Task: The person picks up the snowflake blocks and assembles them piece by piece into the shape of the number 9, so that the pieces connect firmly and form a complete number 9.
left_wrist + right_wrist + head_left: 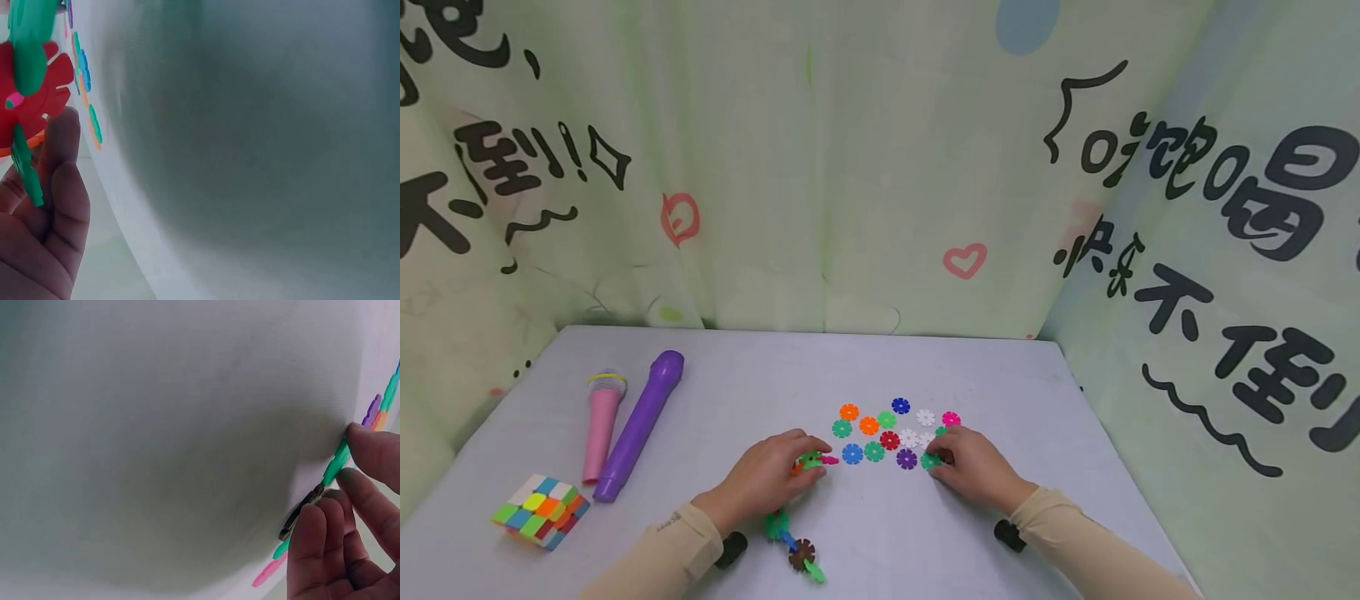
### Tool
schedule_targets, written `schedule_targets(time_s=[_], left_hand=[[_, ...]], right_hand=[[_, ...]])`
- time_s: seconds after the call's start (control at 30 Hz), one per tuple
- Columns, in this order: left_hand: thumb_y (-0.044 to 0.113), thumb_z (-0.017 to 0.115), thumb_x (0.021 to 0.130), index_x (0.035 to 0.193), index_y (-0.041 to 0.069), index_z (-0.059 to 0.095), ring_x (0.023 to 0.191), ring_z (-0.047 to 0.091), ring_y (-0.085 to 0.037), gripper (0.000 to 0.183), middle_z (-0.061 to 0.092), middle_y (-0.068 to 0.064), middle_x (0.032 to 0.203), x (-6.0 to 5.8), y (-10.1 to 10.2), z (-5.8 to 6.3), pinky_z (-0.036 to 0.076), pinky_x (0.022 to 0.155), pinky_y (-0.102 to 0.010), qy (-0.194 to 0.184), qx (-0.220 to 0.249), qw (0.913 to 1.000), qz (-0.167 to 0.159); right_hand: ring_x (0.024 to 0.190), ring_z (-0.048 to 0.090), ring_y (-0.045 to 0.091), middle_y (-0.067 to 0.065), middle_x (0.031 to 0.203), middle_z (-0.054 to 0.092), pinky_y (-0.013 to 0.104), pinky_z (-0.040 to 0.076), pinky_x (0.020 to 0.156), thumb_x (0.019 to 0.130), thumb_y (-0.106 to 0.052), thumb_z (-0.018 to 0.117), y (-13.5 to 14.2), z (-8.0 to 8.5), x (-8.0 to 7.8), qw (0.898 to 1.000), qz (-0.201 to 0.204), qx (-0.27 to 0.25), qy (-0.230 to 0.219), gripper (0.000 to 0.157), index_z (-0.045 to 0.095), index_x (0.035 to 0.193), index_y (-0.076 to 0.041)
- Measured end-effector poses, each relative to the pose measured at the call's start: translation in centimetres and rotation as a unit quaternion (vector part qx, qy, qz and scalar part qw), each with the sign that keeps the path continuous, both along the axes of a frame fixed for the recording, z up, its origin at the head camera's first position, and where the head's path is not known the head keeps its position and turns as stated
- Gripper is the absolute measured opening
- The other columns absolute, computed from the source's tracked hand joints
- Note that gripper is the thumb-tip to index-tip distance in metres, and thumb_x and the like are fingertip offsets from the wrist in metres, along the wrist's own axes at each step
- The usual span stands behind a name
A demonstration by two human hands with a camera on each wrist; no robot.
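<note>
My left hand (772, 472) grips a chain of interlocking plastic snowflake discs (802, 554); its lower end hangs below the wrist, with green, blue and brown pieces. Up close in the left wrist view, a red disc (55, 100) of that chain has green ones slotted into it. At the right end of a loose group, my right hand (977, 471) pinches a green disc (337, 461) between thumb and index finger, low at the tabletop. A black or brown disc (301, 512) lies beside it, partly behind the other fingers.
Several loose discs, among them a red disc (889, 440) and a purple disc (906, 458), lie flat on the white table (737, 375). Over to the left are a pink microphone (601, 429), a purple microphone-shaped tube (642, 425) and a puzzle cube (541, 510). Printed curtains surround the table.
</note>
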State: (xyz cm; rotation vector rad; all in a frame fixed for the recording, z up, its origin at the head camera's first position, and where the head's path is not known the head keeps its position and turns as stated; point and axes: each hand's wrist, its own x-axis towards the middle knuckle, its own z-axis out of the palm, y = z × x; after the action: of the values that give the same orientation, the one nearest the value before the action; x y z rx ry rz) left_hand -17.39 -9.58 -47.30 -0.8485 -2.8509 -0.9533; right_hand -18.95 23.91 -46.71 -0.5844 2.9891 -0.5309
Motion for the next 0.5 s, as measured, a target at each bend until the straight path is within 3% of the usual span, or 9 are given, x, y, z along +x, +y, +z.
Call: schedule_targets(time_s=[0.3,0.5], left_hand=[[0.026,0.073,0.092,0.115,0.021,0.072,0.080,0.056,-0.006,0.024,0.063,0.012,0.098,0.00,0.07,0.10,0.052,0.075,-0.031,0.006,-0.005,1.0000,0.003],[0.023,0.073,0.092,0.113,0.021,0.072,0.084,0.056,-0.007,0.021,0.061,0.012,0.100,0.07,0.21,0.27,0.053,0.079,-0.032,-0.008,0.001,0.9999,0.009]], right_hand=[[0.076,0.051,0.011,-0.006,0.085,0.055,0.031,0.049,0.070,0.080,-0.014,0.084,-0.12,0.20,-0.26,1.000,-0.011,-0.003,-0.019,0.020,0.073,0.096,-0.011],[0.075,0.052,0.014,-0.004,0.082,0.055,0.031,0.049,0.069,0.078,-0.013,0.083,-0.37,0.37,-0.55,0.997,-0.045,-0.015,-0.056,0.022,0.065,0.091,-0.013]])
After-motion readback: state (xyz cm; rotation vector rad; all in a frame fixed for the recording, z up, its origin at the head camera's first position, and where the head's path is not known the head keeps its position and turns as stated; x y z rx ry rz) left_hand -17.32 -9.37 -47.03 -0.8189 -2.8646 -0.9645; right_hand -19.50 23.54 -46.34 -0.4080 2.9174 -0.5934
